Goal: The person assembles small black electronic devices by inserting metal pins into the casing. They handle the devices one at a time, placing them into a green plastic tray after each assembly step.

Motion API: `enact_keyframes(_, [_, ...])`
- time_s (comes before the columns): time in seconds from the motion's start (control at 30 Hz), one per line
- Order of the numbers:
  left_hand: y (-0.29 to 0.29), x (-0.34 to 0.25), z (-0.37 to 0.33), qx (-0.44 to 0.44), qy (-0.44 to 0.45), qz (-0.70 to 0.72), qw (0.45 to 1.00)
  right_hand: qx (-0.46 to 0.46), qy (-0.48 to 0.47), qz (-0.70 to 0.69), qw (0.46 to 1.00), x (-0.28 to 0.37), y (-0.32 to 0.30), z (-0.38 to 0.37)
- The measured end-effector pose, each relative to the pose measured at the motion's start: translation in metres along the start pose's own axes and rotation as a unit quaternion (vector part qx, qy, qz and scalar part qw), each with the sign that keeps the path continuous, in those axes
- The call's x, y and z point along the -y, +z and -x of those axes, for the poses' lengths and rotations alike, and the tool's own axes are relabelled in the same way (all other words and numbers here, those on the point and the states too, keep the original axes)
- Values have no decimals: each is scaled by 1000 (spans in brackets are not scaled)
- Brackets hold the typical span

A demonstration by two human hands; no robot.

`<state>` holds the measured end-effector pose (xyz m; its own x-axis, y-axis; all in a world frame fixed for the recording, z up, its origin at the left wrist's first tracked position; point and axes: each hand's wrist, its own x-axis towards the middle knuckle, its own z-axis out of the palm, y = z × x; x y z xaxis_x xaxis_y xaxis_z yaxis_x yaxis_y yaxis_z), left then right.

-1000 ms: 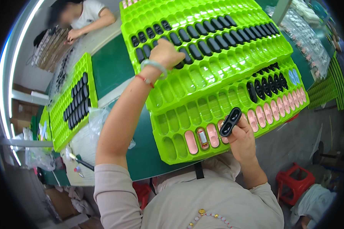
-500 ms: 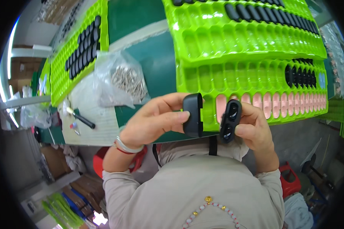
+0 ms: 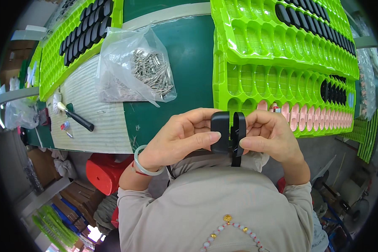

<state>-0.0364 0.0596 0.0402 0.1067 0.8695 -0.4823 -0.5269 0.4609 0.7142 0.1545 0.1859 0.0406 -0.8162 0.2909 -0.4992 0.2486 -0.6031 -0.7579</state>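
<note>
My left hand [image 3: 176, 133] is closed around a black, rounded shell [image 3: 219, 131], its thumb pressed on the broad face. In my right hand [image 3: 277, 135], pinched between thumb and fingers, is a slim black oval piece [image 3: 240, 129] that looks like the inner part and lid of an earbud case. The two parts stand upright side by side, edges close together, in front of my body. A narrow gap shows between them; whether they touch lower down I cannot tell. Just beyond my right hand, pink oval pieces [image 3: 311, 118] lie in a lime-green tray [image 3: 259, 82].
Another green tray [image 3: 256, 40] with black shells [image 3: 308, 21] overlaps behind. Black parts [image 3: 334, 90] sit at the right. Left of my hands are a plastic bag of small metal pins [image 3: 153, 73], a black-handled tool [image 3: 80, 121] and a further tray [image 3: 50, 77]. A red stool [image 3: 107, 172] stands below the table.
The black shell and the oval piece have come close together. My right hand has turned its piece from showing its two hollows to nearly edge-on. The whole view has shifted slightly.
</note>
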Motion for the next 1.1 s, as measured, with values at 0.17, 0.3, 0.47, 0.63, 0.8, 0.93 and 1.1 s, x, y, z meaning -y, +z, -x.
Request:
enact_keyframes(0.17, [-5, 8, -5, 36, 34, 5, 999, -9, 15, 6, 1000, 3, 7, -2])
enact_keyframes(0.3, [2, 11, -7, -5, 57, 1, 998, -21, -16, 66, 997, -1, 7, -6])
enact_keyframes(0.47, [-1, 16, -14, -26, 44, -28, 998, -18, -22, 109, 994, 1, 2, -10])
enact_keyframes(0.63, [-3, 18, -15, -12, 14, 66, 998, 34, 50, 62, 996, 9, -12, -15])
enact_keyframes(0.8, [-3, 23, -19, 37, 55, 186, 980, 99, 75, -76, 989, 9, -19, -21])
enact_keyframes(0.93, [-4, 25, -20, 68, 78, 215, 971, 149, 87, -102, 980, 10, -24, -25])
enact_keyframes(1.1, [-12, 28, -20, 20, 112, 201, 973, -16, -78, 235, 969, 36, -17, -22])
